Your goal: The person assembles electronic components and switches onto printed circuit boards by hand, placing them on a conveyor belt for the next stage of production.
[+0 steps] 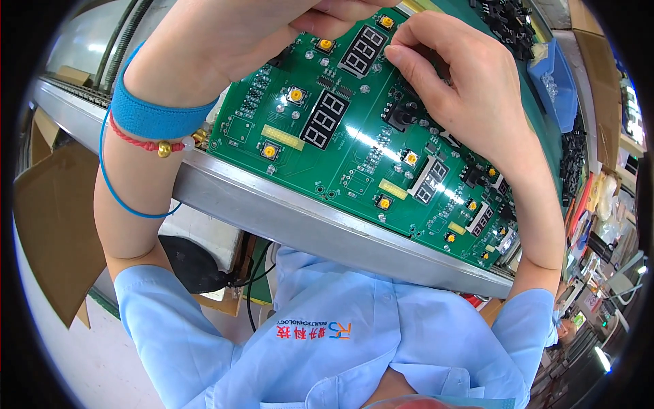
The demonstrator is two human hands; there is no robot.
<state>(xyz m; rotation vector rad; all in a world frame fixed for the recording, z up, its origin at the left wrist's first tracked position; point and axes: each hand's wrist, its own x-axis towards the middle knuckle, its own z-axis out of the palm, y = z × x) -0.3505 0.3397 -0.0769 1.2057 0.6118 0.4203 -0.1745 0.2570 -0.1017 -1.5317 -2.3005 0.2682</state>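
A green circuit board lies under both my hands, carrying three-digit displays, yellow push buttons and pale yellow strips. My left hand, with a blue band on its wrist, reaches over the board's far left part. Its fingers are curled, and the top edge of the head view cuts off their tips. Beside the farther display, my right hand has thumb and index finger brought together. Anything between them is hidden. Black upright components stand on the board below my right hand.
A metal rail runs along the board's near edge. At the far right are a blue bin with small clear parts and heaps of black components. Another board section with smaller-looking displays continues rightward. Cardboard stands at left.
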